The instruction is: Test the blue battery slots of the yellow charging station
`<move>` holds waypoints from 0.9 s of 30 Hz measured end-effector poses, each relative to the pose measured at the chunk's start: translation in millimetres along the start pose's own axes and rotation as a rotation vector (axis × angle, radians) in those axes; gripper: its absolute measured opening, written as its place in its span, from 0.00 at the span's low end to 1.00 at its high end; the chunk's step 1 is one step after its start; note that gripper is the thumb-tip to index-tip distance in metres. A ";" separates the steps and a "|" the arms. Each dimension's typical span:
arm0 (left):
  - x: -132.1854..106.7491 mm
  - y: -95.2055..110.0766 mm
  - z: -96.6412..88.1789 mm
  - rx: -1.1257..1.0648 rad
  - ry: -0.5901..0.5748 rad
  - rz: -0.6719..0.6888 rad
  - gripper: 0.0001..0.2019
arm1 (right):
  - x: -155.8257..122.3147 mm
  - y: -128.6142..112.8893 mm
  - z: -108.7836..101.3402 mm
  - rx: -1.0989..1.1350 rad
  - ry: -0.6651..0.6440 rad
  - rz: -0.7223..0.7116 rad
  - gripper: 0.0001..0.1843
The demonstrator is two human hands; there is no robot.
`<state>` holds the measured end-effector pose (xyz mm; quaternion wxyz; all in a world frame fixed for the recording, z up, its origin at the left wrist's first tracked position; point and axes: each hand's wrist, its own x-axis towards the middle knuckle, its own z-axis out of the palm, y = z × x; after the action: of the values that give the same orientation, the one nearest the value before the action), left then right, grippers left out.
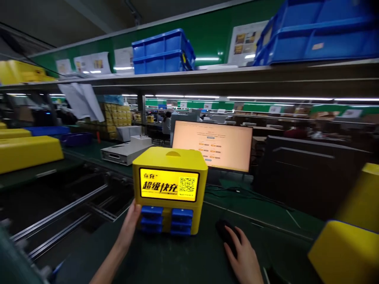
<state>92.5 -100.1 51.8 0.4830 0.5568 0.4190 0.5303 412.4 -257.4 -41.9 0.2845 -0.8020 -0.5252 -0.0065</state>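
A yellow power bank rental station (pixel 170 161) stands upright on the dark green bench, its lit front screen (pixel 168 184) showing large characters and a QR code. Blue power banks (pixel 181 221) sit in two columns of slots below that screen. My left hand (pixel 132 219) grips the station's lower left side; its thumb shows at the front corner and the other fingers are mostly hidden. To the right, my right hand (pixel 241 252) rests over a black computer mouse (pixel 226 232), fingers lying along it. Behind the station, a lit monitor (pixel 213 145) displays a page with several small buttons.
A roller conveyor (pixel 68 213) runs along the left. More yellow housings (pixel 349 248) stand at the right edge and far left. A dark monitor (pixel 308 173) is at back right, a grey instrument (pixel 126 150) at back left. Blue crates (pixel 162 53) sit on the overhead shelf.
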 end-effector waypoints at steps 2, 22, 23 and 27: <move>-2.5 -2.1 -3.2 0.042 -0.029 0.024 0.50 | 1.6 3.3 4.0 0.006 -0.032 0.019 0.28; -0.8 -18.4 -13.6 0.319 -0.027 0.144 0.41 | 0.1 8.0 4.9 0.046 -0.093 0.077 0.34; -0.6 -19.3 -13.6 0.330 -0.021 0.150 0.41 | -0.4 9.5 6.0 0.055 -0.057 0.056 0.34; 0.6 -24.2 -14.5 0.386 0.009 0.178 0.41 | -4.4 -9.3 -3.1 0.195 0.135 -0.104 0.27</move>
<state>79.2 -93.8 27.7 0.3169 0.6713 0.4641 0.4833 403.4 -259.8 -36.5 0.3949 -0.7401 -0.5439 -0.0242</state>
